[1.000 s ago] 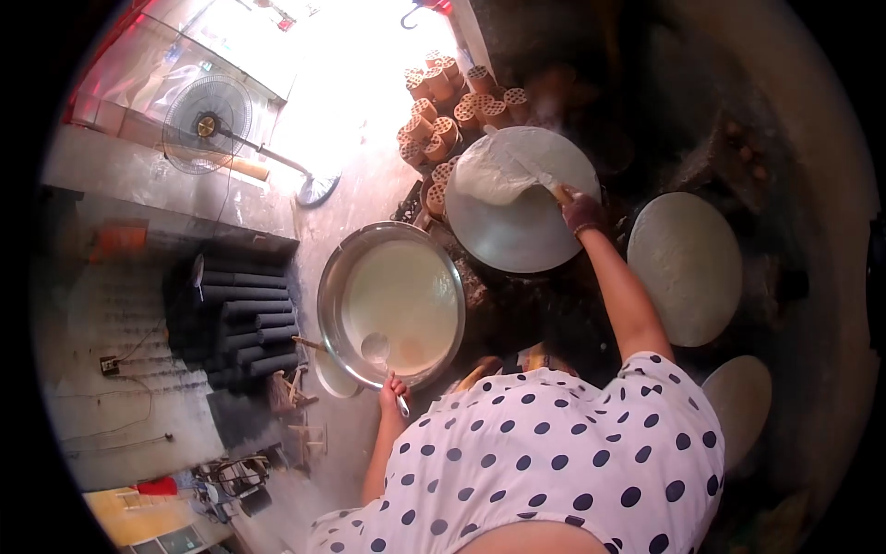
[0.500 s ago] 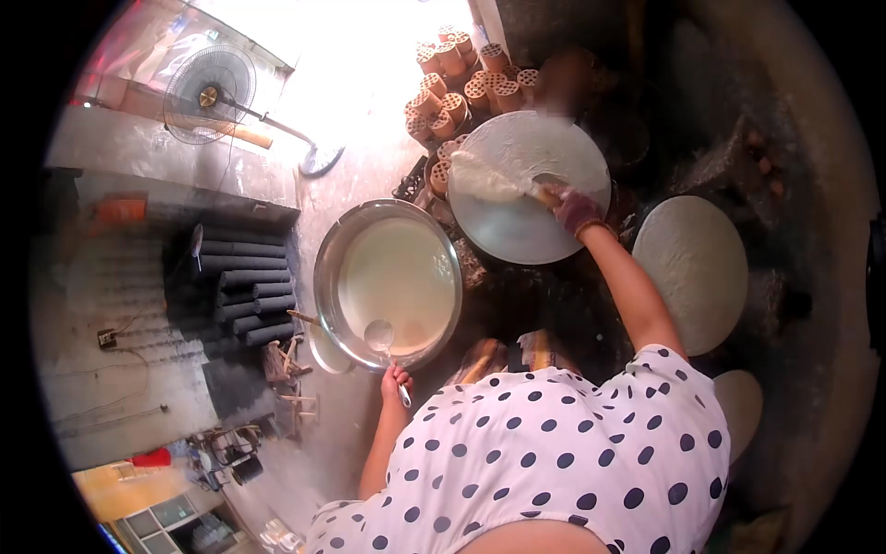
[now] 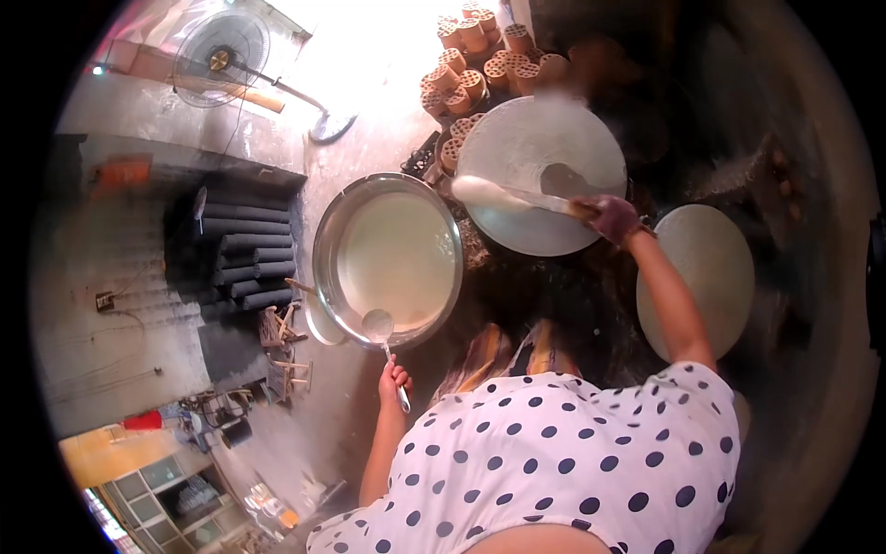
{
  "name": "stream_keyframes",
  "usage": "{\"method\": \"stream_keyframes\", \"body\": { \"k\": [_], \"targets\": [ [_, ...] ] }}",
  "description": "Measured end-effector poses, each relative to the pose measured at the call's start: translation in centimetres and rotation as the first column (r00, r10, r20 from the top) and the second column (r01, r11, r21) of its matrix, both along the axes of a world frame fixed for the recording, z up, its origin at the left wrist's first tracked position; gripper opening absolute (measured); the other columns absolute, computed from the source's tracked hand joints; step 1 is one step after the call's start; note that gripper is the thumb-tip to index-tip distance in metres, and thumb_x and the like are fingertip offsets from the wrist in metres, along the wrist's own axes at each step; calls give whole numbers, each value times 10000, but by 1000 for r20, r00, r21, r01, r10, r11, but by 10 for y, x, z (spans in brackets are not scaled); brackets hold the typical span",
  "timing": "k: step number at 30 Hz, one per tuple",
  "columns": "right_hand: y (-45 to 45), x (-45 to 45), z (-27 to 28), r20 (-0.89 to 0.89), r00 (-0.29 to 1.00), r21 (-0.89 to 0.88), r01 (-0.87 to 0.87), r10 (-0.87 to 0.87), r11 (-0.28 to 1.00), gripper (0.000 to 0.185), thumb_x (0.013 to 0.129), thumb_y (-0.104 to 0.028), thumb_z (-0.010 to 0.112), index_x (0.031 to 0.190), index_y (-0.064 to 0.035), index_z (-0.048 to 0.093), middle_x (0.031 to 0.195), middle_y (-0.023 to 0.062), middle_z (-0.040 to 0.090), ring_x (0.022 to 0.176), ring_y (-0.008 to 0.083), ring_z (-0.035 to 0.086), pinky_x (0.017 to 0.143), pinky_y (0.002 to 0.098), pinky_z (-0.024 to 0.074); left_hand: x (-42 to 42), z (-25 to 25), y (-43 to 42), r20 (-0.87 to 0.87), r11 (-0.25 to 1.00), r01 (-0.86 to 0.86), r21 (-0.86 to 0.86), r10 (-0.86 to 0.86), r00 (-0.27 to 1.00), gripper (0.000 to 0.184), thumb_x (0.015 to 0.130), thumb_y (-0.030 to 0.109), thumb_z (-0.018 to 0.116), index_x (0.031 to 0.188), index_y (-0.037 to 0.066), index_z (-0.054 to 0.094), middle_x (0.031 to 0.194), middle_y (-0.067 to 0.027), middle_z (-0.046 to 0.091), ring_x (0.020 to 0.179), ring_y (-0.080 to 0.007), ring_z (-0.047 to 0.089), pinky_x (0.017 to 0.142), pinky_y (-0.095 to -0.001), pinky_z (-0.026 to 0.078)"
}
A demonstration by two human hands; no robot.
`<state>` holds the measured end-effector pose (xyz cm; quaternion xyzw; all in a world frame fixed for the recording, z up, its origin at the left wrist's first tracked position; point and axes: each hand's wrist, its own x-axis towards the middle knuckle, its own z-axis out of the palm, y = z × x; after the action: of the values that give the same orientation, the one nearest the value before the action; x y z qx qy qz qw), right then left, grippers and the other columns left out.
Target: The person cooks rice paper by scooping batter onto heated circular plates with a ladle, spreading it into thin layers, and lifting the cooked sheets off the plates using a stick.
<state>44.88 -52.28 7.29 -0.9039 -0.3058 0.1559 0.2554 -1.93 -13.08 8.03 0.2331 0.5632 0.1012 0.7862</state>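
My left hand (image 3: 395, 379) is closed round the handle of a ladle (image 3: 377, 323), whose bowl rests at the near edge of the pale batter in a wide metal basin (image 3: 326, 228). In my right hand (image 3: 616, 220), which wears a dark reddish glove, is the wooden grip of a long flat spatula (image 3: 535, 198). The spatula lies across the lower left of a round griddle (image 3: 554, 233), with a whitish mass at its far end. A thin pale layer covers much of the griddle, with a darker patch near its middle.
Perforated clay-coloured cylinders (image 3: 457, 78) stand behind the griddle. To its right is another pale round surface (image 3: 697, 282). Dark cylinders (image 3: 254, 249) are stacked left of the basin, near small wooden stools (image 3: 288, 377). A standing fan (image 3: 220, 59) is at the upper left.
My right hand has moved right and slightly down with the spatula, which has swept round toward the griddle's lower left. The white mass has gathered at its tip. My left hand keeps hold of the ladle.
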Motion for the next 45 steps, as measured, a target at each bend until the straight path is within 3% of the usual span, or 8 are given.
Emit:
{"method": "stream_keyframes", "body": {
  "k": [12,15,17,23,25,30,37,45],
  "targets": [
    [-38,-94,35,75,982,-62,181,-176,981,467,798,-115,643,1240,-246,573,1133,105,630,996,228,628,856,322,496,20,10,38,29,974,212,74,-215,976,226,971,217,407,1182,166,472,595,61,379,401,-55,344,343,-237,332],
    [-44,-133,-23,-389,828,617,560,-404,554,413,858,71,506,1255,-36,541,1237,55,571,1067,164,563,953,307,465,29,7,50,101,962,264,71,-270,958,264,972,213,409,1226,159,456,596,59,381,406,-58,352,354,-230,332],
    [38,-163,24,17,784,117,615,-621,780,381,905,-126,541,1284,-92,525,1103,143,633,951,220,621,837,353,499,30,4,57,115,954,294,53,-298,948,277,972,209,413,1240,152,456,598,57,385,409,-60,356,362,-225,331],
    [258,-173,-74,72,651,355,691,-755,630,318,880,-314,523,941,-16,616,678,175,611,636,338,610,597,421,501,22,-2,90,141,911,412,-6,-407,902,306,990,201,377,1288,157,432,590,61,380,396,-47,358,346,-226,332],
    [271,-191,-74,-738,264,256,961,-621,103,192,872,-215,540,898,-42,617,615,85,587,528,216,594,472,361,482,10,-2,105,139,892,452,10,-449,882,306,991,201,372,1288,156,432,590,61,378,391,-48,355,344,-230,334],
    [244,-208,-39,-893,116,251,931,-435,-267,165,839,-163,565,704,-127,477,495,8,466,338,143,418,296,299,311,-28,8,140,139,888,457,41,-458,878,312,993,204,363,1295,162,428,589,59,370,379,-53,349,339,-243,343],
    [312,-186,-173,-373,449,392,869,-812,301,138,821,-211,597,737,-110,554,526,33,509,383,185,488,351,342,386,-46,12,165,110,877,480,39,-481,870,286,989,216,381,1259,166,462,589,63,384,375,-48,348,337,-225,308],
    [184,-236,-39,-812,55,126,989,-581,-83,147,873,-222,554,780,-108,547,503,30,481,338,168,443,320,314,354,-32,-2,172,163,891,453,27,-451,878,275,989,235,388,1243,159,463,589,61,403,380,-43,376,322,-223,331]
  ]
}}
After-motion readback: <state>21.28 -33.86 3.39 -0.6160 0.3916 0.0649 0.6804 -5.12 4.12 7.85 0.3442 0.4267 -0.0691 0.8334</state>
